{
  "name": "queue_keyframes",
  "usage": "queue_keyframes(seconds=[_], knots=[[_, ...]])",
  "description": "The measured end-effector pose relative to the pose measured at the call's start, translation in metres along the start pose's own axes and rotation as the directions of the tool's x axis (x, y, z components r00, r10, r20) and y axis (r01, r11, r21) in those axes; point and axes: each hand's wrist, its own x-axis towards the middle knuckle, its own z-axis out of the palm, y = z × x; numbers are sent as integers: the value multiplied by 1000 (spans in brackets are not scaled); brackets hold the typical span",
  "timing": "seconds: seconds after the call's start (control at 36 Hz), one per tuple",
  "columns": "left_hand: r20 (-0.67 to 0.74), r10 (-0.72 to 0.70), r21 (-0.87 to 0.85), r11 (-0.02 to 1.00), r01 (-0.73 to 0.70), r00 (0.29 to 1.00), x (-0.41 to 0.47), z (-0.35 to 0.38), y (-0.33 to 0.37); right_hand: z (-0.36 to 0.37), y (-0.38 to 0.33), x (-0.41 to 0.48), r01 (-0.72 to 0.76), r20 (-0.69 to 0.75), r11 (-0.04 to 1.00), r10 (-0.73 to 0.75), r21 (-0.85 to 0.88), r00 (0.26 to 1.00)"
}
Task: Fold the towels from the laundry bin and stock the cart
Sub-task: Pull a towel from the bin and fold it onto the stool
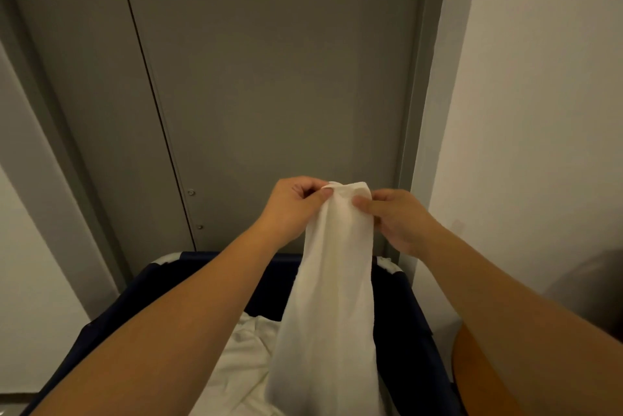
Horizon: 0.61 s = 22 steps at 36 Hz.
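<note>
One white cloth towel [332, 297] hangs over the dark blue fabric laundry bin [409, 341], its top edge pinched by left hand [293, 205] and right hand [396, 218].

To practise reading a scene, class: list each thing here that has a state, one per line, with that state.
towel: held up, hanging bunched, unfolded
left hand: pinches the towel's top edge
right hand: pinches the towel's top edge
laundry bin: open-topped, partly filled
white laundry: crumpled inside the laundry bin
door: shut
</note>
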Motion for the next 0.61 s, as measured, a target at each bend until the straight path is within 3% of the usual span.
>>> queue_keyframes(seconds=[0.06,0.19,0.31,0.39,0.61], knots=[[-3,5,-7,1000,-5,1000,0,-2,0,6,5,-3,-41,-4,987,42,157,999],[-20,26,-49,998,-27,999,-3,-4,2,18,25,-8,-102,84,967,85,233,993],[-17,19,15,1000,-18,1000,-5,-13,-2,23,20,-3,-26,-21,936,36,352,999],[-9,13,89,996,-12,1000,-6,-19,-7,23,15,5,53,-81,965,-33,258,996],[86,-70,82,995,63,994,-5,-21,2,30,-3,1,143,71,985,-150,96,986]])
